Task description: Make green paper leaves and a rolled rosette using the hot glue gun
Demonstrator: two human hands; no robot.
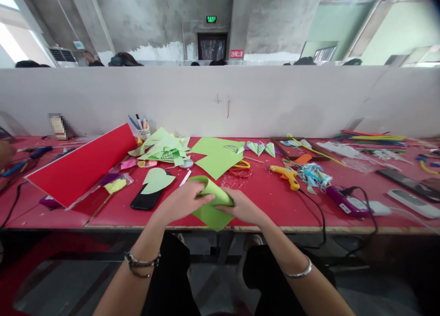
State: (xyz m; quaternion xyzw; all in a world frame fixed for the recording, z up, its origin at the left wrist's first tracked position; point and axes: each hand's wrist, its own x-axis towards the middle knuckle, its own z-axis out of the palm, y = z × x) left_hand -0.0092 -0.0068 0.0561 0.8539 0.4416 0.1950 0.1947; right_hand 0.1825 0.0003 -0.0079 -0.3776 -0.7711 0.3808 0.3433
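Across the red table (268,210), one curled green sheet (219,192) is at the near edge, held between two hands: about three o'clock from the left hand (184,198), nine o'clock from the right hand (242,207). Its roll runs roughly from ten to four o'clock, with a loose corner pointing to six. Both hands touch it, so neither is nearer. The left hand pinches the roll's upper-left part between thumb and fingers; the right hand grips its lower-right end, fingers curved round it.

Then, by size: one red board (85,167), at ten o'clock from the held sheet; at least two overlapping flat green sheets (220,158), at twelve; one pile of green scraps (163,146), at ten to eleven, too jumbled to count; one black phone (142,201), at nine, partly under one pale green heart-shaped cutout (158,181); one yellow glue gun (288,174), at two; three small green cones (270,149), at one.
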